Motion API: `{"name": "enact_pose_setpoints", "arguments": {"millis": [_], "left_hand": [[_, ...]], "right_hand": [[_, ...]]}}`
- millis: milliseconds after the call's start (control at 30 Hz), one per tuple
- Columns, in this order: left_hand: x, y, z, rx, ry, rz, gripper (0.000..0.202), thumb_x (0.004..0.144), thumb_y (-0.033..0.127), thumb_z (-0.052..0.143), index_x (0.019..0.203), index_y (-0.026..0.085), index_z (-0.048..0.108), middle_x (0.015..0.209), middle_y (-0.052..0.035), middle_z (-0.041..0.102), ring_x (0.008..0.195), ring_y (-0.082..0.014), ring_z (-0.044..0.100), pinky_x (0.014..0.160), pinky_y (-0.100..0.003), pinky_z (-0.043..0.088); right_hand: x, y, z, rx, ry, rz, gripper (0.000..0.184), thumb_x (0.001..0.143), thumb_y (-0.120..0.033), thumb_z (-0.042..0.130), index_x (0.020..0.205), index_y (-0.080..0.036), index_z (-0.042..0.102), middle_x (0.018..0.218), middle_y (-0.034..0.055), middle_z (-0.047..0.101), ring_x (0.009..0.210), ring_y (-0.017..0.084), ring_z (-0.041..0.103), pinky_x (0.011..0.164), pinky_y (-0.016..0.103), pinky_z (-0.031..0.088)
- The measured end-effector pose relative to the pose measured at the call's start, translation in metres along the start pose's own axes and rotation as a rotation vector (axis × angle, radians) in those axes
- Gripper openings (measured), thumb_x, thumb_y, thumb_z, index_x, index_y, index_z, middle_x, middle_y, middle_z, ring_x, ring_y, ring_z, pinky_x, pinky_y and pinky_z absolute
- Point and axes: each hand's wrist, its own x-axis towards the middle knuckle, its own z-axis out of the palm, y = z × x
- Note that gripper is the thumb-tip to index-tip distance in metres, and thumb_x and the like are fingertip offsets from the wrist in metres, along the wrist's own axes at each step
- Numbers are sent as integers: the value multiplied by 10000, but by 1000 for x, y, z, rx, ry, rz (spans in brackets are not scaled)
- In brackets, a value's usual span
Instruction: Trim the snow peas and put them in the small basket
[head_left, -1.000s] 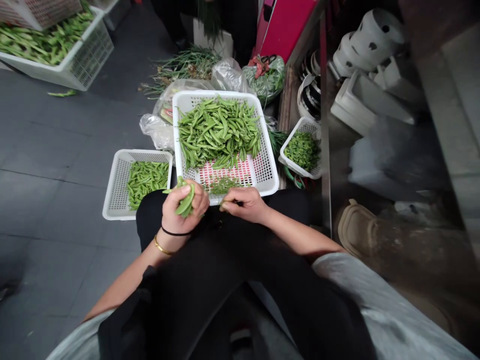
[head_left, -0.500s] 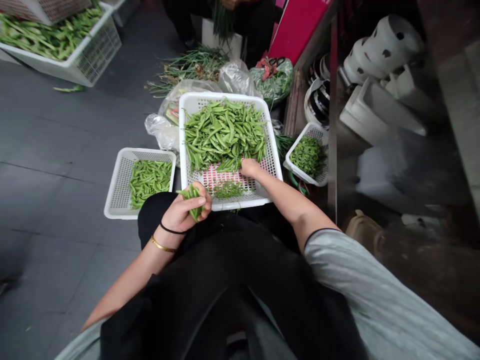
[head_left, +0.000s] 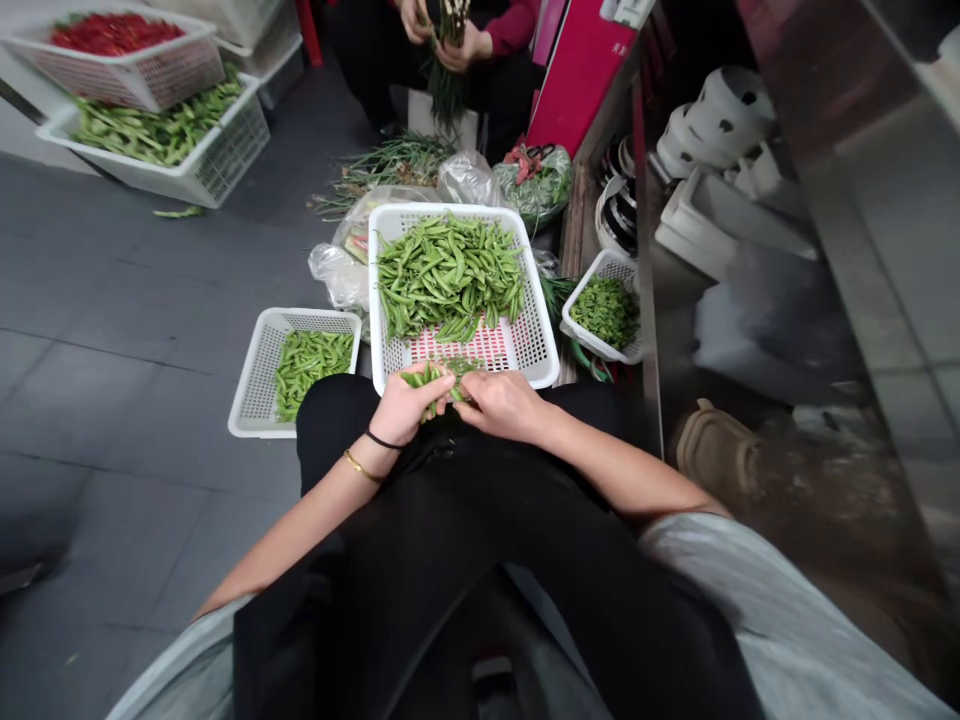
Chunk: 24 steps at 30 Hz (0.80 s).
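Note:
My left hand [head_left: 405, 405] is closed round a small bunch of green pea pods [head_left: 426, 377], held over my lap at the near rim of a large white basket [head_left: 534, 340]. My right hand [head_left: 501, 402] is pinched on a pod right beside the left hand, and the two hands touch. The large basket holds a heap of pea pods [head_left: 448, 272] at its far end and a little pile of trimmings near my hands. A smaller white basket [head_left: 259, 370] on the floor to the left holds more pods.
A small basket of green bits [head_left: 606, 312] stands to the right, by a steel counter [head_left: 825, 250]. Plastic bags [head_left: 341, 272] and loose greens lie behind the big basket. A person [head_left: 450, 40] sits beyond, holding a bunch of stalks. Stacked baskets [head_left: 161, 140] of vegetables stand far left.
My right hand came back from the pod heap in the basket and joined the left hand at the basket's near rim. The view tilted up a little.

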Motion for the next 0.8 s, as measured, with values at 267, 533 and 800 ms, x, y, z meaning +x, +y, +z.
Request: {"name": "enact_pose_setpoints", "arguments": {"millis": [267, 533, 800], "left_hand": [[-20, 13, 3, -303, -41, -9, 289, 625, 266, 793, 801, 106, 629, 583, 7, 587, 417, -56, 487, 370, -163, 355], [-24, 11, -6, -137, -383, -151, 299, 631, 294, 788, 807, 84, 668, 547, -15, 595, 385, -64, 469, 352, -173, 326], [-25, 17, -14, -145, -472, -117, 362, 689, 272, 746, 970, 131, 566, 625, -54, 668, 365, -61, 466, 340, -146, 299]], "right_hand": [[-14, 1, 4, 727, 337, -48, 190, 885, -330, 555, 815, -160, 601, 672, -1, 651, 588, 89, 597, 607, 205, 468], [-22, -7, -11, 784, 40, -314, 204, 903, -310, 529, 785, -160, 602, 606, -10, 637, 547, 80, 592, 572, 187, 461], [-26, 30, -34, 569, 305, -91, 217, 868, -370, 572, 876, -154, 600, 774, 39, 635, 639, 118, 589, 604, 244, 483]]}}
